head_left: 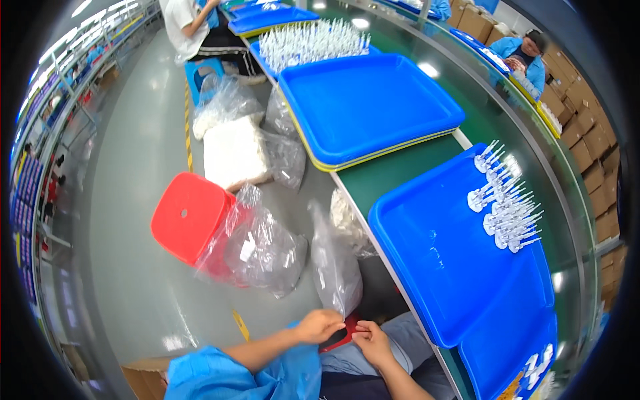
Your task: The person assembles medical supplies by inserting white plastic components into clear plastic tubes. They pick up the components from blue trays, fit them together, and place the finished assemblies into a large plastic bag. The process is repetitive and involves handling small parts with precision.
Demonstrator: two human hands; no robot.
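Low in the view, beside the table's near edge, my two hands are held close together over my lap. My left hand (pixel 322 327) is closed, its fingertips pinching the gathered end of a clear plastic bag (pixel 337 270). My right hand (pixel 373 343) is curled with thumb and forefinger together; what it holds, if anything, is too small to tell. To the right, a blue tray (pixel 427 260) bears a cluster of small white plastic parts with thin upright stems (pixel 510 207) at its far right side.
Another blue tray (pixel 513 353) with a few white pieces lies nearest. Stacked blue and yellow trays (pixel 373 110) stand farther along the green table, before a tray of white stemmed parts (pixel 313 43). Left on the floor are a red stool (pixel 190 217) and plastic bags (pixel 267 257). Co-workers sit beyond.
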